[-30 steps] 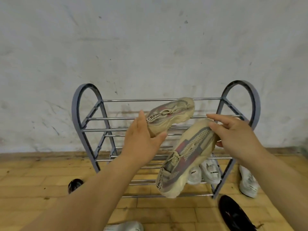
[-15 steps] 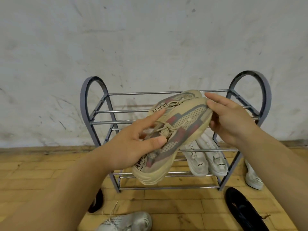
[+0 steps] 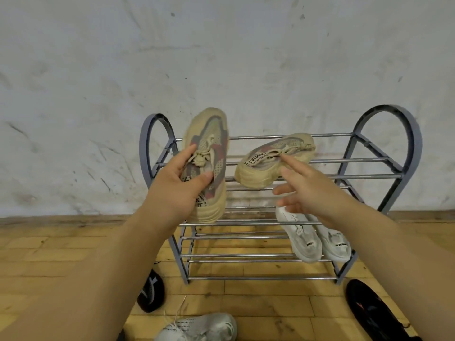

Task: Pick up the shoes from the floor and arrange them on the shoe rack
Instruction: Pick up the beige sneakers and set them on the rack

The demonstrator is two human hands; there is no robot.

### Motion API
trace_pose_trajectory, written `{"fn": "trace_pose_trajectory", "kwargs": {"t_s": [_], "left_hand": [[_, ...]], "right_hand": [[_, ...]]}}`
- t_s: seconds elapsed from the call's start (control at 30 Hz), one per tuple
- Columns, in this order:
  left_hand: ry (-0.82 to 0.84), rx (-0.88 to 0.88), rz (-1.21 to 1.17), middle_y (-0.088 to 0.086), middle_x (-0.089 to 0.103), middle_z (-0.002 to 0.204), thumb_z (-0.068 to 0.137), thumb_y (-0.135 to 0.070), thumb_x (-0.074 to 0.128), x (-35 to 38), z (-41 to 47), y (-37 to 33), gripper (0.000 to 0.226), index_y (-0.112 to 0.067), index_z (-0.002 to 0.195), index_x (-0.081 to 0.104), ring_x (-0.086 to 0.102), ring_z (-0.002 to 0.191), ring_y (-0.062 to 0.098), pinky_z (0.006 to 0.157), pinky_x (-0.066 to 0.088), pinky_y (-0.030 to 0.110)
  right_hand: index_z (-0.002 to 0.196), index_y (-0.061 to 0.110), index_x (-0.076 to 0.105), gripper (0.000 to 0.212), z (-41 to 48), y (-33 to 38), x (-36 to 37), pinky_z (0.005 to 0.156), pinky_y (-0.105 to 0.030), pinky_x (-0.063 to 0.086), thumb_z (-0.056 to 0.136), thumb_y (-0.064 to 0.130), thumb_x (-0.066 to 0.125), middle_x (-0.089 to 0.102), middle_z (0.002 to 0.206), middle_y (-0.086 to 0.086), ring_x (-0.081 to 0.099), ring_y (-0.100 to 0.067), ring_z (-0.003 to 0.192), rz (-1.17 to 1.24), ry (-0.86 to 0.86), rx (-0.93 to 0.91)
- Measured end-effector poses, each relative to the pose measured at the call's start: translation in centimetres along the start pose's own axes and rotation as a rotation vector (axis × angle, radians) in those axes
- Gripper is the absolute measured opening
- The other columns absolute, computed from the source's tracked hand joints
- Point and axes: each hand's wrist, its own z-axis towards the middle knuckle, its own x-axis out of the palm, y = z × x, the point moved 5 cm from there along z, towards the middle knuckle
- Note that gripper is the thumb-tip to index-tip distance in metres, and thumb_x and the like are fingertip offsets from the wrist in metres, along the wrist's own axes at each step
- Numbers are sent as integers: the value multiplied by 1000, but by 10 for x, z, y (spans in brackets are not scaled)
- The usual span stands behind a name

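The left hand holds one beige sneaker up in front of the left end of the shoe rack. Its fingers are curled over the laces and the thumb presses on the tongue, so the shoe is clasped at its middle, toe up and heel down, nearly upright. The heel hangs before the rack's middle bars.

The second beige sneaker lies on the top tier, near the middle, its toe toward the right and back and its heel over the front bars. It sits tilted onto its side, so its laces and printed tongue face the camera.

The right hand reaches toward it with its fingers straight and spread, gripping nothing. The index fingertip lies at the shoe's laces, and whether it presses there cannot be told.

On a lower tier, at the right end, a pair of white sneakers lies side by side, heels toward the camera.

On the wooden floor three more shoes lie loose: a black shoe by the rack's left foot, another black shoe at the right, and a pale grey sneaker at the bottom edge. A scuffed white wall stands behind the rack.
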Motion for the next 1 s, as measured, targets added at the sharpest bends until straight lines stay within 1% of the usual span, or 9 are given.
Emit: {"fn": "trace_pose_trajectory", "kwargs": {"t_s": [0.1, 0.2, 0.3, 0.47, 0.63, 0.77, 0.87, 0.93, 1.0], "left_hand": [[-59, -105, -31, -10, 62, 139, 94, -26, 74, -4, 9, 24, 66, -42, 152, 45, 64, 121, 15, 101, 56, 44], [-24, -133, -7, -10, 58, 146, 94, -28, 75, 2, 11, 36, 69, -41, 153, 42, 60, 128, 15, 107, 52, 44], [1, -145, 3, -11, 57, 146, 95, -26, 73, 8, 9, 39, 70, -40, 155, 40, 59, 128, 12, 108, 50, 42], [5, -134, -4, -11, 59, 144, 95, -26, 73, 8, 6, 38, 70, -41, 155, 40, 60, 126, 11, 106, 52, 41], [-13, -92, -13, -13, 60, 142, 96, -28, 72, 5, 1, 30, 68, -44, 153, 41, 63, 123, 12, 99, 57, 37], [-121, -41, 8, -13, 56, 144, 98, -29, 69, -2, -8, 14, 66, -42, 155, 38, 59, 126, 11, 104, 54, 39], [-167, -18, 20, -15, 53, 144, 99, -30, 67, -1, -17, 5, 66, -40, 157, 36, 56, 128, 11, 109, 50, 43], [-155, -25, 24, -14, 52, 144, 99, -31, 66, 4, -21, 2, 65, -40, 156, 36, 56, 129, 12, 109, 50, 43], [-126, -37, 25, -13, 53, 143, 99, -31, 67, 14, -27, 0, 64, -41, 155, 37, 57, 127, 13, 106, 52, 43]], "right_hand": [[157, 53, 23, 62, 3, 1, 25, 82, -40, 62, 104, 44, 54, 60, 137, -10, 79, -29, 89, 92, 71, 19], [156, 50, 27, 60, 8, 3, 39, 85, -39, 61, 104, 43, 56, 45, 156, -9, 78, -29, 94, 335, 44, 75], [153, 44, 36, 59, 13, 0, 46, 83, -38, 60, 102, 33, 62, 61, 140, -8, 77, -28, 95, 491, -36, 97], [151, 43, 40, 60, 14, -6, 41, 73, -33, 60, 102, 16, 62, 67, 133, -5, 76, -26, 99, 438, -94, 48], [143, 42, 53, 57, -13, 1, -12, 93, -41, 56, 101, 4, 57, 73, 121, -9, 71, -21, 99, 300, 182, -47], [143, 34, 60, 63, -38, -14, -77, 91, -43, 60, 90, 0, 67, 64, 139, -15, 67, -33, 118, 324, 443, 79], [153, 23, 47, 69, -56, -43, -113, 105, -50, 51, 92, -4, 66, 48, 155, -20, 53, -42, 135, 329, 624, 222], [155, 19, 43, 68, -65, -66, -132, 111, -56, 40, 95, -7, 60, 41, 157, -28, 49, -47, 132, 283, 668, 283], [153, 21, 48, 68, -69, -87, -144, 100, -53, 44, 92, -3, 66, 43, 144, -40, 61, -41, 114, 204, 675, 327]]}}
